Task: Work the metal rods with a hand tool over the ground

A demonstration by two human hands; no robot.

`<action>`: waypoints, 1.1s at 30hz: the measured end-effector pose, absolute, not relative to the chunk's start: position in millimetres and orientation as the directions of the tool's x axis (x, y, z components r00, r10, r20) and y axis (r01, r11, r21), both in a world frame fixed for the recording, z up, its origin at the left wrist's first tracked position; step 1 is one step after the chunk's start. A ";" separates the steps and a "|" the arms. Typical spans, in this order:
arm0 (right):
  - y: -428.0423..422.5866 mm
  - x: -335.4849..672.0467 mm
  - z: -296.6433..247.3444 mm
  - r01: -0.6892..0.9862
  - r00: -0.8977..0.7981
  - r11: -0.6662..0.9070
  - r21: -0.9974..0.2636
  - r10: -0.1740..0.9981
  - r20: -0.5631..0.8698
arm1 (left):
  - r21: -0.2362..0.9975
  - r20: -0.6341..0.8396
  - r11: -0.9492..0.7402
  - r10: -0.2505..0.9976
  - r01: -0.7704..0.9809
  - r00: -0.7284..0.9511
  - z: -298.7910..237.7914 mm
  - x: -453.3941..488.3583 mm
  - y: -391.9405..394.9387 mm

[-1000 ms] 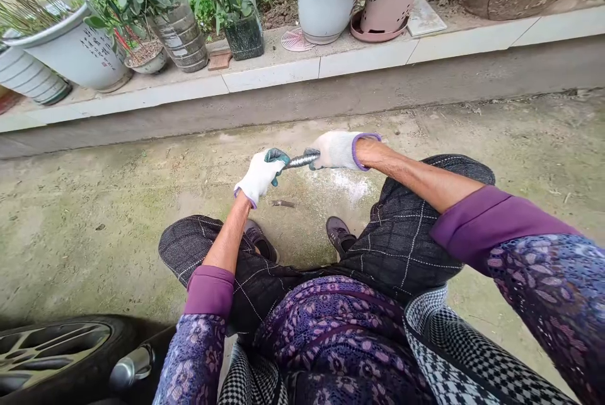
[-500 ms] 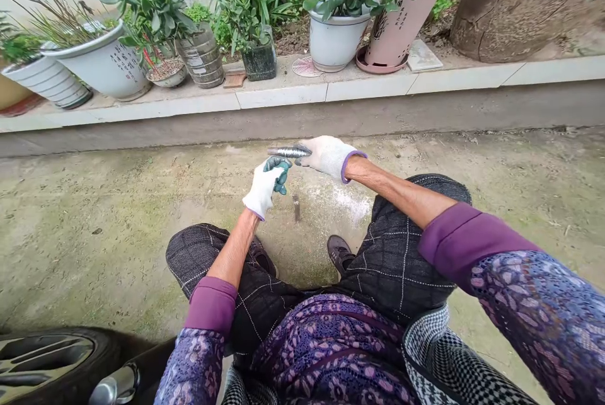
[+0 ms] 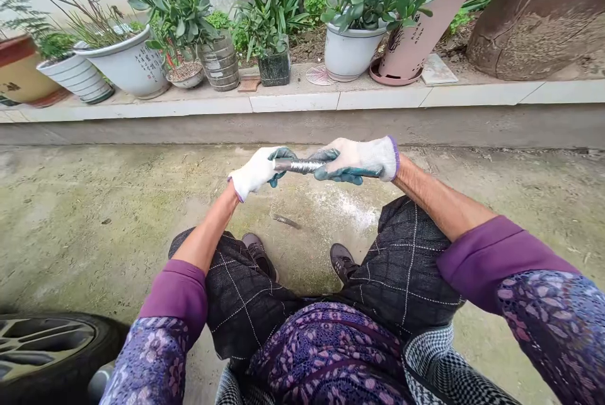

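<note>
Both my hands wear white gloves with dark green palms. Between them, held level over the concrete ground in front of my knees, is a slim silvery object [image 3: 299, 165], possibly a small fish. My left hand [image 3: 258, 171] is closed, its fingertips pinching the object's left end. My right hand [image 3: 357, 158] is closed around its right end, so that part is hidden. Below the hands a small dark sliver [image 3: 286, 221] lies on the ground beside a whitish patch [image 3: 352, 203].
I sit with my knees apart and my shoes [image 3: 343, 258] on the concrete. Several potted plants, including a white pot [image 3: 352, 52], stand along a tiled ledge [image 3: 293, 101] behind. A car tyre [image 3: 51, 348] is at the lower left.
Half a second ago my left hand had dropped below the silvery object, leaving only my right hand on it. Now my left hand grips its left end again. The view has tilted up.
</note>
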State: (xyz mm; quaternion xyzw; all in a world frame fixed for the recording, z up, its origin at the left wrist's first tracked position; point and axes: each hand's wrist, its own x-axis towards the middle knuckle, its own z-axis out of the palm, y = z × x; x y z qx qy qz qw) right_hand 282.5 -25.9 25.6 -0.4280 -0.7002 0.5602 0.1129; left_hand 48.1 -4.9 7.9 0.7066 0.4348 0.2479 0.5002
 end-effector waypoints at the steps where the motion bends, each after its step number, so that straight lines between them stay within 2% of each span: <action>1: -25.5 282.8 25.2 0.514 -0.625 0.031 -0.857 0.698 -0.349 | 0.906 -0.105 -0.141 0.839 0.399 0.534 11.6 45.9 -2.2; 3: -22.7 279.1 20.0 0.623 -0.619 0.109 -0.774 0.673 -0.404 | 0.877 -0.144 -0.149 0.826 0.457 0.545 10.6 43.1 2.0; 6: -13.2 265.7 4.1 0.784 -0.547 0.276 -0.556 0.730 -0.410 | 0.850 -0.173 -0.109 0.866 0.515 0.469 -3.8 42.8 4.1; 8: -4.5 256.3 -6.5 0.844 -0.508 0.371 -0.388 0.786 -0.352 | 0.857 -0.152 -0.079 0.906 0.509 0.395 -13.7 44.4 3.1; 10: 4.3 249.9 -13.1 0.880 -0.462 0.400 -0.257 0.848 -0.259 | 0.880 -0.118 -0.044 0.944 0.473 0.308 -20.5 46.6 0.9; 13: 15.6 246.4 -14.8 0.922 -0.365 0.340 -0.185 0.924 -0.118 | 0.924 -0.100 0.008 0.970 0.381 0.223 -26.6 49.2 -3.7; 19: 30.1 242.1 -13.0 0.908 -0.315 0.293 -0.301 0.949 -0.029 | 0.976 -0.055 0.013 0.980 0.215 0.191 -34.4 44.9 -14.4; 22: 31.7 234.1 -11.5 0.863 -0.315 0.273 -0.425 0.949 -0.031 | 0.987 -0.059 0.033 0.984 0.155 0.168 -36.8 36.9 -20.1; 24: 28.7 229.0 -8.4 0.796 -0.309 0.200 -0.571 0.946 -0.099 | 0.990 -0.102 0.083 0.981 0.118 0.162 -40.3 31.9 -23.7; 27: 19.8 226.8 -1.6 0.652 -0.297 0.003 -0.758 0.921 -0.252 | 0.987 -0.147 0.135 0.975 0.083 0.165 -48.5 26.7 -25.6; 29: 12.9 230.0 3.2 0.570 -0.338 -0.070 -0.819 0.888 -0.311 | 0.988 -0.144 0.133 0.974 0.078 0.175 -53.1 24.5 -23.5; 33: 1.5 243.3 9.1 0.531 -0.515 -0.053 -0.846 0.773 -0.371 | 0.985 -0.121 0.093 0.973 0.147 0.196 -51.8 21.3 -14.1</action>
